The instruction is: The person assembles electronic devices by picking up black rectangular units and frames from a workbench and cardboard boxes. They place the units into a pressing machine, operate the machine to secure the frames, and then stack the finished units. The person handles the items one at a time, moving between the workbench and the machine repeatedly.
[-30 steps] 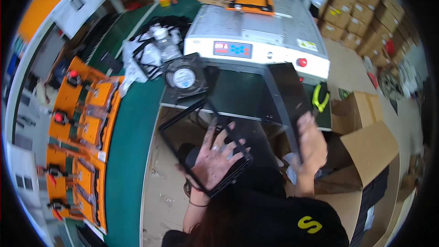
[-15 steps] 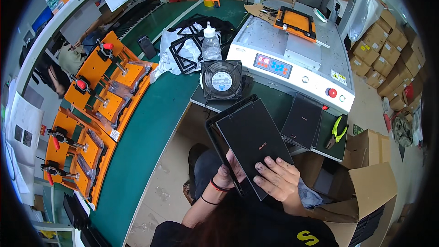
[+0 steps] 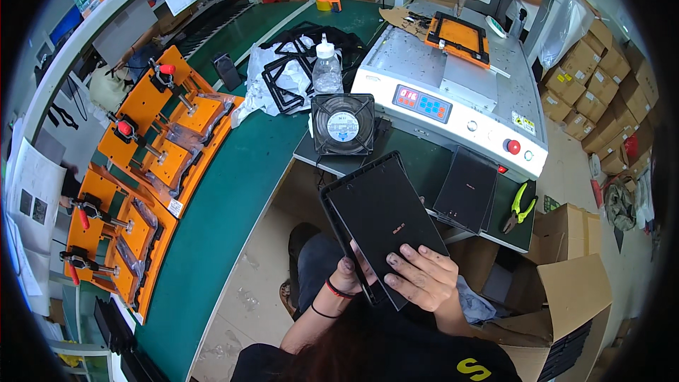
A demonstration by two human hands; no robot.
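Here, the person is holding a flat black panel [image 3: 382, 223] in front of the body, below the near edge of the green bench [image 3: 233, 177], over the lap. The right hand [image 3: 419, 277] is lying on the panel's lower end with its fingers [image 3: 403, 258] spread flat across the dark face, pressing rather than pinching. The left hand [image 3: 345, 269] is gripping the panel's lower left rim from beneath, with the thumb curling over the edge and the rest of the fingers hidden behind the panel, so how tightly they are closing cannot be told. The panel is tilting, its upper end reaching toward the bench's near edge, just below a small square fan [image 3: 343, 124] that is standing upright there. Just right of the panel, a stack of similar black sheets [image 3: 467, 189] is resting on the bench in front of a grey machine [image 3: 453, 92] carrying an orange frame [image 3: 458, 34] on its top. Green-handled pliers [image 3: 520, 205] are lying by the bench's right corner. A clear bottle [image 3: 327, 67] is standing behind the fan, beside loose black frames [image 3: 286, 78]. Along the bench's left edge, orange clamp fixtures [image 3: 152, 141] are sitting in a row. An open cardboard box [image 3: 566, 297] is standing on the floor to the person's right.
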